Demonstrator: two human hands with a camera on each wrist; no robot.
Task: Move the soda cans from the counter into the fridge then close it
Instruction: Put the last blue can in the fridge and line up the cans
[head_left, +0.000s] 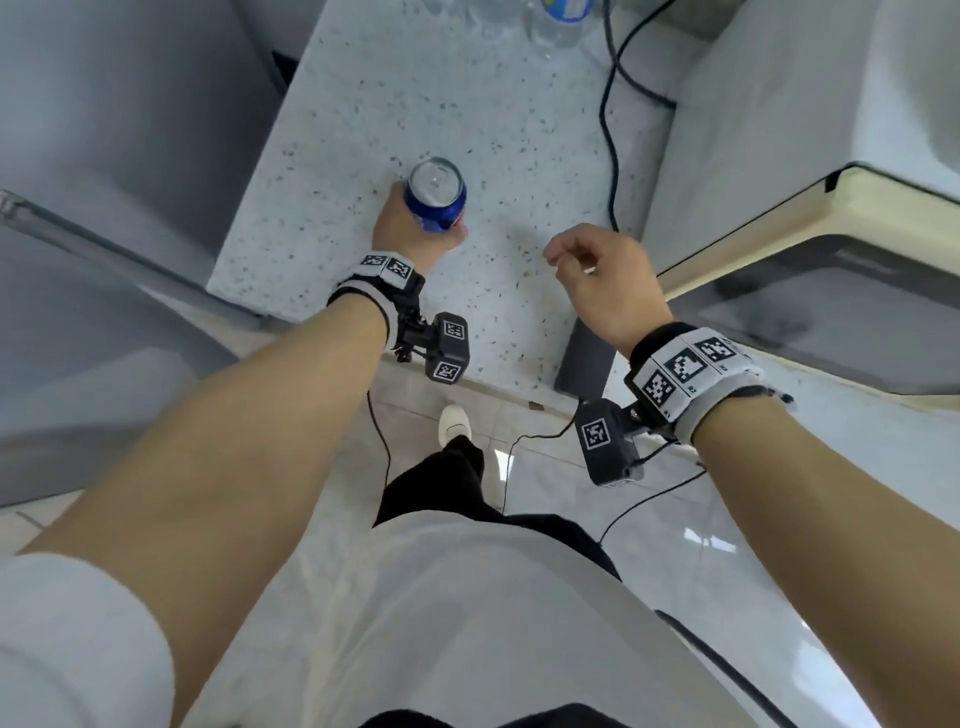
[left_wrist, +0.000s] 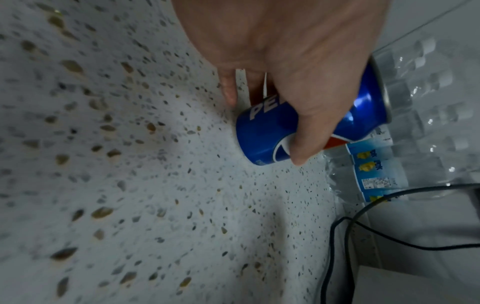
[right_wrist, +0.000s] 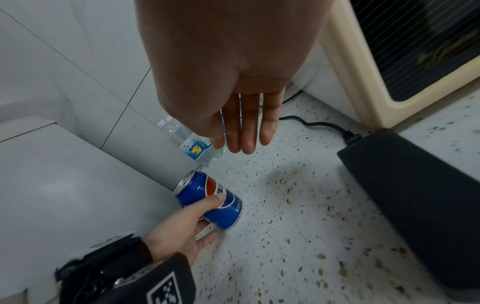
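Left hand: the left hand (head_left: 410, 228) is wrapping its thumb and fingers around the side of a blue aluminium soda can (head_left: 436, 200) with a red and white logo.
Can: the can is standing on, or tilting just off, the white speckled stone counter (head_left: 363, 130); the left wrist view is not showing a clear gap under it.
Right hand: the right hand (head_left: 602, 283) is hovering over the counter to the right of the can, fingers relaxed and loosely extended, holding nothing.
Behind the can: clear plastic water bottles with blue labels (left_wrist: 384, 170) are standing at the back of the counter, with a black cable (head_left: 613, 130) running past them.
Sides: a pale grey fridge (head_left: 104, 156) is standing left of the counter; a cream-framed appliance with a dark window (head_left: 810, 270) is sitting on the right.
Doing it well: the grip is probably best kept around the can's middle, lifting it straight up before swinging left toward the fridge, keeping the can upright and clear of the bottles.
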